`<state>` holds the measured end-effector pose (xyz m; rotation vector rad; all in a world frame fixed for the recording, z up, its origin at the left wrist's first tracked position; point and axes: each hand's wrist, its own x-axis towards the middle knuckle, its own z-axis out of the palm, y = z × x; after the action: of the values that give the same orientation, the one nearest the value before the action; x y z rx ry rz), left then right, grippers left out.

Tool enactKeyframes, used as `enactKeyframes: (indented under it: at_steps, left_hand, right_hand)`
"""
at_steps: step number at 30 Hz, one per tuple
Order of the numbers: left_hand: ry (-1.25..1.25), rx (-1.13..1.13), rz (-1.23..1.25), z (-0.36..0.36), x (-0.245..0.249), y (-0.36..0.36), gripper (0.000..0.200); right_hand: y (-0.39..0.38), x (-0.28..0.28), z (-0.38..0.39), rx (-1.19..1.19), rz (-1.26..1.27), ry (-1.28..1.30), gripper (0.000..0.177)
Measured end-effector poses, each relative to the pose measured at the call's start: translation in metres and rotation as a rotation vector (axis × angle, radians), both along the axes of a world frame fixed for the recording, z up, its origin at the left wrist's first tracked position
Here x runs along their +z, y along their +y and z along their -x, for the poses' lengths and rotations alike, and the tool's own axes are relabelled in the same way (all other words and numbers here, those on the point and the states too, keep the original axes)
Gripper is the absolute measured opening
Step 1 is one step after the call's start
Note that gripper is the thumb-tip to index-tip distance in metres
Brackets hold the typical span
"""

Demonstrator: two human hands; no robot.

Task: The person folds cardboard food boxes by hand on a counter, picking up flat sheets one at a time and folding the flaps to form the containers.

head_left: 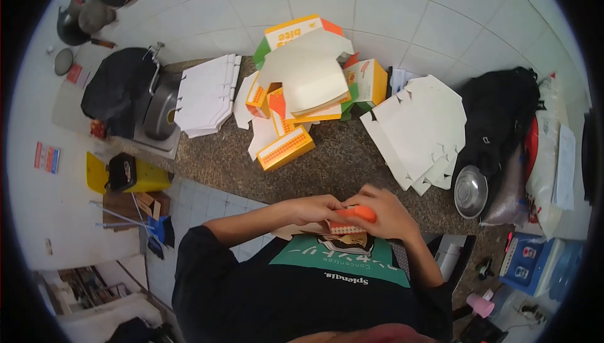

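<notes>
Close in front of my chest, at the near edge of the counter, both hands grip a small carton (348, 228) with an orange dotted side and a bright orange end part. My left hand (314, 209) comes in from the left, its fingers closed on the carton's left end. Fingers bent around the orange part, my right hand (385, 211) holds the other side. Part of the carton is hidden behind the fingers. Beyond the hands, a yellow dotted box (286, 148) lies on the granite counter (333, 170), beside a heap of opened yellow, green and orange cartons (308, 69).
White flat cardboard sheets are stacked at the left (204, 94) and right (421, 132) of the heap. A sink (162, 113) is set in the counter's left end. At the right lie a black bag (500, 113) and a metal bowl (471, 192). Tiled wall stands behind.
</notes>
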<state>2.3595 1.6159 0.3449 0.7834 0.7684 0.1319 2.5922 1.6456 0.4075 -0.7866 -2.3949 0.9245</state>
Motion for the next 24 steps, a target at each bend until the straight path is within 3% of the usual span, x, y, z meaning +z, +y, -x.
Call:
enactKeyframes:
  at_steps: [1,2,4,5,6,9,13,15,16,18,19,21,23,24]
  left_hand:
    - [-0.065,0.03,0.013,-0.001,-0.011,-0.004,0.035]
    - [-0.128,0.057,0.019,0.0,-0.017,-0.006,0.033]
    - [-0.125,0.133,0.084,0.004,-0.013,-0.012,0.032]
    - [-0.127,0.194,0.161,0.006,-0.01,-0.014,0.031]
    - [-0.131,0.229,0.152,0.007,-0.008,-0.012,0.031]
    - [-0.003,0.03,-0.17,0.004,-0.007,-0.017,0.036]
    - [0.037,0.093,-0.17,0.009,-0.004,-0.016,0.039]
    - [0.033,0.063,-0.49,0.026,-0.003,-0.007,0.04]
    - [0.041,0.11,-0.511,0.036,0.015,-0.001,0.04]
    - [0.254,-0.247,-0.977,0.059,0.05,-0.006,0.04]
    - [0.365,-0.267,-1.038,0.054,0.041,-0.011,0.033]
    - [0.682,-0.252,-1.243,0.033,0.051,-0.023,0.03]
    - [0.584,0.005,-1.39,0.02,0.039,-0.021,0.035]
    - [0.742,0.071,-1.322,0.013,0.048,-0.026,0.038]
  right_hand:
    - [0.002,-0.012,0.0,0.047,0.22,0.021,0.023]
    - [0.004,-0.017,-0.001,0.067,0.215,0.022,0.023]
    - [0.01,-0.022,-0.005,-0.257,0.441,-0.084,0.03]
    - [0.01,-0.025,-0.004,-0.337,0.41,-0.082,0.035]
    - [0.012,-0.025,-0.002,-0.302,0.4,-0.089,0.035]
    - [0.009,-0.025,0.009,0.064,0.346,-0.231,0.036]
    - [0.011,-0.035,0.014,0.206,0.32,-0.163,0.033]
    - [0.021,-0.028,0.01,0.177,0.431,-0.228,0.032]
    - [0.026,-0.029,0.007,0.22,0.404,-0.243,0.032]
    - [0.029,-0.037,0.002,0.015,0.307,-0.295,0.034]
    - [0.031,-0.041,0.001,0.064,0.289,-0.321,0.034]
    - [0.035,-0.034,0.011,0.236,0.157,-0.369,0.032]
    - [0.03,-0.021,0.034,0.362,-0.006,-0.297,0.026]
    - [0.026,-0.021,0.059,0.457,-0.059,-0.195,0.026]
